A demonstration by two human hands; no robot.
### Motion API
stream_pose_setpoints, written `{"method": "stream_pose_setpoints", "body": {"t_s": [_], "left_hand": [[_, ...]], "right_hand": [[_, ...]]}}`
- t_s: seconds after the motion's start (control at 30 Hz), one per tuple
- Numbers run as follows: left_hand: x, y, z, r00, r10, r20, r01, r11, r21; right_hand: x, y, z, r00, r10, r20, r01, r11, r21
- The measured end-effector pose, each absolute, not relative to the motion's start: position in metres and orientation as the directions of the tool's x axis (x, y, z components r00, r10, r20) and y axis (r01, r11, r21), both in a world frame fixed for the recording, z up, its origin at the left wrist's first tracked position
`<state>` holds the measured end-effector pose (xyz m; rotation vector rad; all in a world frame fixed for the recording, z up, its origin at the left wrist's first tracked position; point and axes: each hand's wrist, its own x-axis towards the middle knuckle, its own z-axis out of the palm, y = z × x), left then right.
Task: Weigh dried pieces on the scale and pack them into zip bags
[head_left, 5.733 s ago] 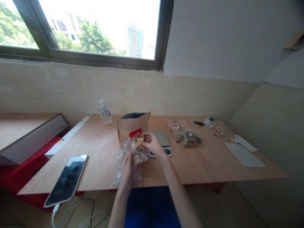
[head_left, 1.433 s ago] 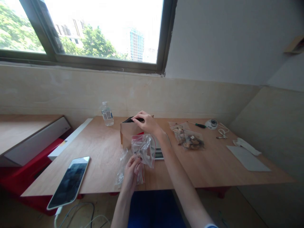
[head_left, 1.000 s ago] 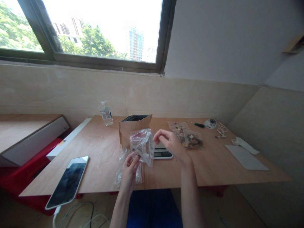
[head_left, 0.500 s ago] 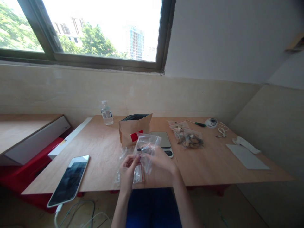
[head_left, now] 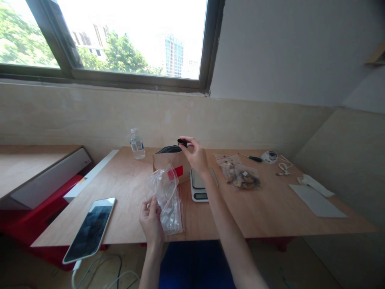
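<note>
My left hand (head_left: 151,214) pinches a clear plastic bag (head_left: 164,178) near the front of the table. More clear zip bags (head_left: 173,220) with red seals lie flat beneath it. Up at the mouth of an open brown paper pouch (head_left: 159,161) with a red label, my right hand (head_left: 195,154) grips a small black piece (head_left: 182,142) between thumb and fingers; its exact kind is unclear. Under my right forearm sits a white kitchen scale (head_left: 197,196) with a metal plate, partly covered by the arm.
Two filled zip bags (head_left: 245,178) of brown dried pieces lie right of the scale. Beyond them are a green-handled screwdriver (head_left: 255,159), a white dome camera (head_left: 270,157) and white paper (head_left: 315,200). On the left stand a water bottle (head_left: 137,145) and a phone (head_left: 90,228) overhanging the edge.
My right hand has moved up and away from the plastic bag to the pouch's mouth, with the black piece in it. My left hand has shifted slightly left, still holding the bag.
</note>
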<state>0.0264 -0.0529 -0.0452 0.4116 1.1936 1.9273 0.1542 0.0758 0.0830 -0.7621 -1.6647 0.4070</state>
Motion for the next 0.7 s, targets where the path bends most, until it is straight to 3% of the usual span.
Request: {"method": "stream_pose_setpoints", "body": {"t_s": [0.17,0.33,0.5,0.63,0.7], "left_hand": [[0.025,-0.055,-0.042,-0.623,0.772,-0.123,-0.417,-0.196,0.888],[0.021,-0.053,-0.048,-0.609,0.784,-0.119,-0.406,-0.179,0.896],[0.024,-0.053,-0.048,-0.599,0.797,-0.081,-0.354,-0.172,0.919],[0.030,-0.056,-0.041,-0.570,0.821,0.006,-0.278,-0.200,0.939],[0.033,-0.057,-0.038,-0.534,0.845,0.037,-0.271,-0.212,0.939]], "right_hand": [[0.143,0.096,0.076,-0.318,0.633,0.706,0.491,0.747,-0.449],[0.157,0.083,0.071,-0.270,0.654,0.707,0.574,0.699,-0.427],[0.168,0.042,0.067,-0.148,0.708,0.691,0.416,0.678,-0.606],[0.170,0.005,0.050,-0.220,0.882,0.417,0.285,0.467,-0.837],[0.169,-0.005,0.040,-0.290,0.913,0.286,0.195,0.349,-0.917]]}}
